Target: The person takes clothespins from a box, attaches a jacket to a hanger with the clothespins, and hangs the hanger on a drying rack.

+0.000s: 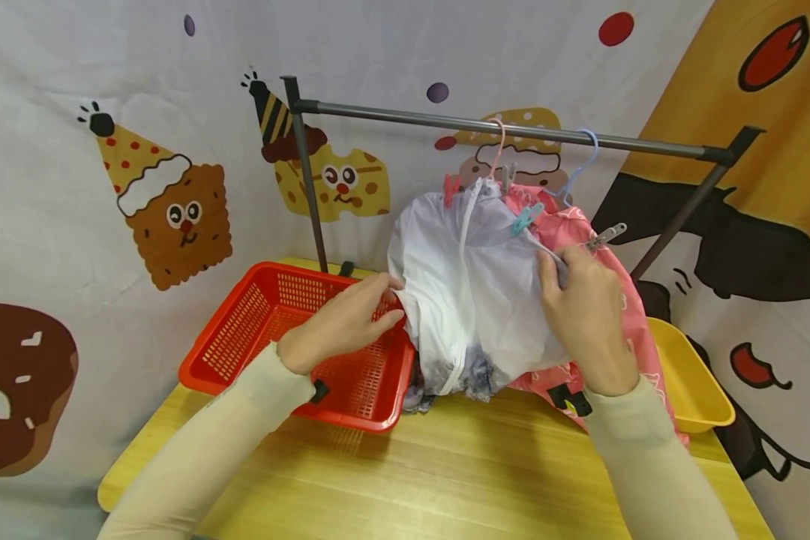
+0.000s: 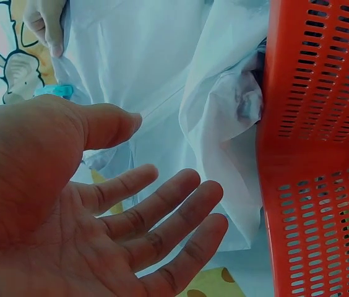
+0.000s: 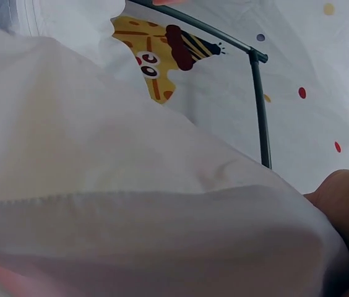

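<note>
A thin white zip-front jacket [image 1: 439, 300] hangs from a pink hanger [image 1: 501, 139], its hem gathered and greyish near the table. My right hand [image 1: 583, 311] pinches the jacket's right edge between thumb and fingers; cloth fills most of the right wrist view. At the jacket's left edge is my left hand [image 1: 344, 322], over the red basket. The left wrist view shows this left hand [image 2: 137, 229] with fingers spread apart and nothing held. A red clothespin [image 1: 451, 190] and a teal clothespin [image 1: 528, 218] are clipped on the jacket. Behind hangs a pink patterned garment [image 1: 631, 330].
A metal rail [image 1: 405, 116] spans the back, with a blue hanger [image 1: 591, 154] at the right. A red perforated basket [image 1: 205, 330] stands left on the wooden table [image 1: 439, 480]. A yellow basin [image 1: 691, 382] is behind the pink garment. A grey clothespin [image 1: 607, 235] is near my right hand.
</note>
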